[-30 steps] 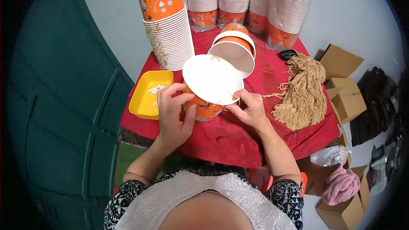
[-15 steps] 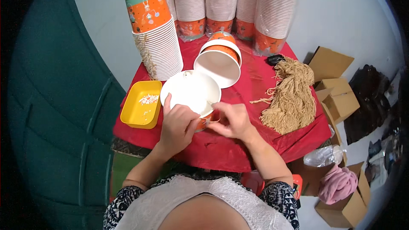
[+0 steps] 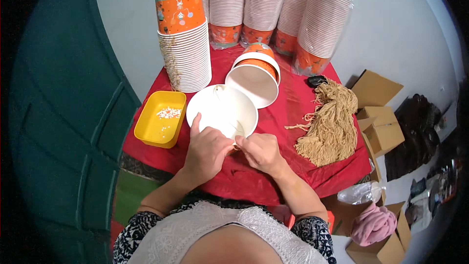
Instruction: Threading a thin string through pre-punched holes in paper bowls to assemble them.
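A white-lined paper cup [image 3: 222, 112] lies tilted with its mouth toward me on the red tablecloth [image 3: 273, 166]. My left hand [image 3: 206, 149] grips its near rim. My right hand [image 3: 260, 151] pinches a thin tan string at the same rim, close beside the left hand. A bit of string runs inside the cup. Behind it, two more orange cups [image 3: 255, 76] lie on their sides, nested. A bundle of tan strings [image 3: 331, 122] lies to the right.
A yellow tray [image 3: 161, 120] with small white beads sits to the left. A tall stack of orange cups [image 3: 183, 39] stands behind it, with several wrapped stacks [image 3: 273, 12] along the back. Cardboard boxes [image 3: 378, 122] and a pink cloth [image 3: 373, 222] lie on the floor to the right.
The cup has come down from a raised position toward the table. Both hands have closed in together at its near rim.
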The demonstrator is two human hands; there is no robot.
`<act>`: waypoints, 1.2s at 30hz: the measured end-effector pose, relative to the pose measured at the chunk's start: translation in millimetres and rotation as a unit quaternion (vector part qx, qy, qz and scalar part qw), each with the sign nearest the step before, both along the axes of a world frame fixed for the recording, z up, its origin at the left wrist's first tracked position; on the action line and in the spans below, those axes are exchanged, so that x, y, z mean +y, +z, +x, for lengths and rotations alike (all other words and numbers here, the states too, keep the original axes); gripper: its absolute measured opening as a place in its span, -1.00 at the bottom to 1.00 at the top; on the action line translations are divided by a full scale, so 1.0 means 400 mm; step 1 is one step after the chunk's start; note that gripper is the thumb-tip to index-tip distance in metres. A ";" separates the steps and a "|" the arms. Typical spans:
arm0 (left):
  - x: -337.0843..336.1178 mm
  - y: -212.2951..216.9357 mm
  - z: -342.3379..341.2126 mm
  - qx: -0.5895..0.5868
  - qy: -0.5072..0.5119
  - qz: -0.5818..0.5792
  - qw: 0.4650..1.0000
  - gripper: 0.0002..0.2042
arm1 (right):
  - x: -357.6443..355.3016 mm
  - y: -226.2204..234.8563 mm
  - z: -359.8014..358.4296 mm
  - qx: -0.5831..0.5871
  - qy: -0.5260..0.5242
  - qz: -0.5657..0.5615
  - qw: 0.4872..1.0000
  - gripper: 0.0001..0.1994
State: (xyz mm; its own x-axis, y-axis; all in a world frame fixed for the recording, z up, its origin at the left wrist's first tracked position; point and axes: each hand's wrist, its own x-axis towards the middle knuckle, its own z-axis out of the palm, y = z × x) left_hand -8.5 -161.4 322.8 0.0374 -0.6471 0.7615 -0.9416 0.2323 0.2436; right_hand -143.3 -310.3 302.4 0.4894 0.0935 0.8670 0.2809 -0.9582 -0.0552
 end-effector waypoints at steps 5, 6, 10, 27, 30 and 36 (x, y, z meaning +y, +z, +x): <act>0.006 0.008 -0.003 0.014 -0.007 0.011 1.000 -0.87 | 0.013 0.003 -0.002 -0.015 0.043 0.069 0.997 -0.86; 0.005 0.009 -0.004 0.020 -0.008 0.017 1.000 -0.88 | 0.016 0.003 -0.003 -0.022 0.053 0.087 0.994 -0.87; 0.010 0.012 -0.005 0.026 0.004 0.022 0.999 -0.92 | 0.041 0.004 -0.001 -0.019 0.060 0.112 0.992 -0.88; 0.067 0.028 0.048 0.124 0.067 -0.106 0.984 -0.76 | -0.019 -0.020 0.001 0.054 -0.016 0.146 0.988 -0.72; 0.088 -0.002 0.055 0.137 0.106 -0.105 0.979 -0.80 | -0.019 -0.025 -0.002 0.009 -0.021 0.153 0.988 -0.80; 0.096 -0.073 0.064 0.439 0.077 -0.082 0.891 -0.66 | 0.001 -0.040 -0.007 -0.061 -0.002 0.222 0.973 -0.89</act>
State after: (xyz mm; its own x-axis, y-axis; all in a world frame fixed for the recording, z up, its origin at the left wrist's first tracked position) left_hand 17.2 -122.9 293.7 0.7446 -0.4656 0.4783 -0.4285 0.2159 0.8774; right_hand -146.2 -310.0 286.3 0.3805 -0.3056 0.8728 0.3077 -0.8482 -0.4312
